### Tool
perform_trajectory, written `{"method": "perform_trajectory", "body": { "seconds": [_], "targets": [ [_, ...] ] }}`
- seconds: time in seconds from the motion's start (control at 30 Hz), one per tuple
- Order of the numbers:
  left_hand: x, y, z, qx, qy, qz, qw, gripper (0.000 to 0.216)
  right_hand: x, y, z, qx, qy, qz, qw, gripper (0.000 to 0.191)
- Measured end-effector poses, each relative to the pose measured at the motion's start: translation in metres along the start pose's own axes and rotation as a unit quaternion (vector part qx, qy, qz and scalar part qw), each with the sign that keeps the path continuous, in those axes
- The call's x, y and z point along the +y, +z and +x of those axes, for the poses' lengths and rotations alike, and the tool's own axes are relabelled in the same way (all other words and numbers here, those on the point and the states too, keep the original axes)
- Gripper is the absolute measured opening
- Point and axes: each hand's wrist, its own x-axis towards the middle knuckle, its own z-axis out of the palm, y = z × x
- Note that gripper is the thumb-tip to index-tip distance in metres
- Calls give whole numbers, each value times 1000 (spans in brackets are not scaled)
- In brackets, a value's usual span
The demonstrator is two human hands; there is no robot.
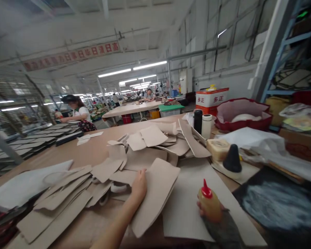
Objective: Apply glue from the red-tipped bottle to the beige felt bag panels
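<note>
Two hands appear in the single head view. Left hand (139,186) lies flat, fingers (142,173) spread and released, palm pressing on the near edge of a beige cut panel (155,193) that tops a thin stack; the panel extends right and toward the viewer from the fingertips, its long axis running obliquely from upper right to lower left. Right hand (209,211), in a dark sleeve, is clenched around one squeeze bottle (209,204) with a red nozzle, held upright just right of the panel and above a large grey sheet (186,214) on the table (93,152). Left hand is the nearer to the panel, touching it; the bottle stands near but apart from it. Many further beige pieces (145,138) lie scattered in loose piles beyond and to the left, too overlapped to count. Beside them stand two cylindrical flasks, one black (197,121) and one white (206,126), one black cone-shaped object (232,159), one yellowish block (217,148) and one red basket (243,116). At least two other persons work at tables well behind; one sits at far left (77,114).
</note>
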Motion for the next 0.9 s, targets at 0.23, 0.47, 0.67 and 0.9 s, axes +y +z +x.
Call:
{"method": "perform_trajectory", "body": {
  "seconds": [0.23,0.47,0.67,0.9],
  "targets": [
    [17,8,-44,-59,111,41,991,45,1,12,-17,78,-10,40,996,26],
    [26,4,-64,-179,47,106,977,34,1,19,-14,96,-20,43,994,38],
    [-42,-135,-47,-65,-30,134,988,28,-1,24,-21,145,3,62,987,27],
    [-38,-171,-40,111,-93,411,900,34,0,20,-15,159,-4,67,985,24]
  ]
}}
